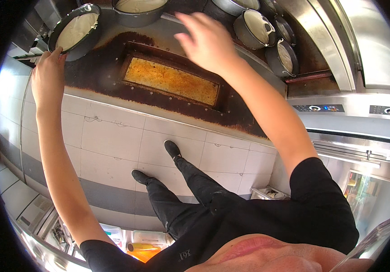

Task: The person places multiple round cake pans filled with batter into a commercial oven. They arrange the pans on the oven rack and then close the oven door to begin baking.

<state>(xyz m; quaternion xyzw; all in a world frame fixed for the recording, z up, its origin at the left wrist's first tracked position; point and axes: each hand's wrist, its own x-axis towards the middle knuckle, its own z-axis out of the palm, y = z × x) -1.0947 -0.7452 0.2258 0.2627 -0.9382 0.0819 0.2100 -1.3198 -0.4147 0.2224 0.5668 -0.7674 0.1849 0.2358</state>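
At the upper left, my left hand [49,68] pinches the near rim of a round dark cake pan [83,47] filled with pale batter, which has smears on its edge. My right hand [205,40] is raised over the oven deck, blurred, fingers spread, holding nothing. Between the hands, at the top edge, stands another round pan [137,18] of batter. To the right of my right hand sits a pan [254,30] with batter on its rim, beside a further filled pan [283,57].
A brown-stained oven door [106,73] with an amber glass window [173,81] lies folded down before me. Steel oven panels with control knobs [314,108] are at the right. Behind me, a plastic container [149,236] stands near the bottom edge. My feet are on the tiled floor [110,132].
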